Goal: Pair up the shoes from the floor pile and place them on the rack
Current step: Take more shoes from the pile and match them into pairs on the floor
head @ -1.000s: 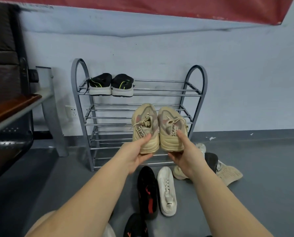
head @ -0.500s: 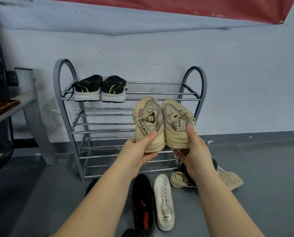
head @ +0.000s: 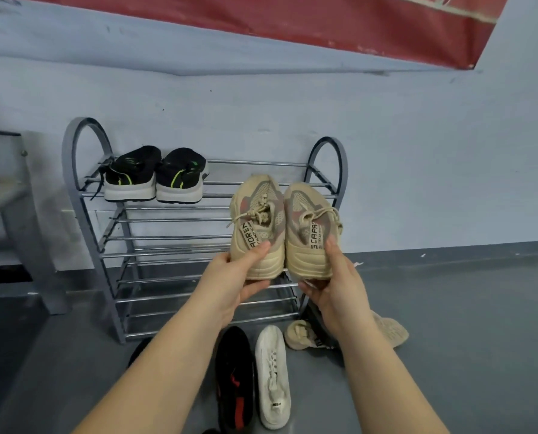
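In front of the rack, about level with its upper shelves, the person is holding up a matched pair of beige sneakers side by side, heels toward the camera. The left hand is pinching the heel of the left beige sneaker, thumb on the back and fingers underneath the sole, and the right hand is gripping the heel of the right beige sneaker the same way. The two shoes are touching along their inner sides.

The top shelf is already carrying a black pair with green stripes on its left half, so the right half is looking like the obvious spot.

What I'd be worrying about: both grips are only at the heels, so the toes are hanging out far from the hands with nothing supporting them. If a toe is catching on one of the thin shelf bars going in, the shoe could twist out of the pinch and drop. The loose laces are dangling too, and could snag a bar. The shelves are just rods with gaps, so a shoe set down crooked might be tipping between them.

Still on the floor near the person: a black shoe with red marks, a white sneaker right beside it, and another beige shoe off to the right, partly hidden behind the right wrist.
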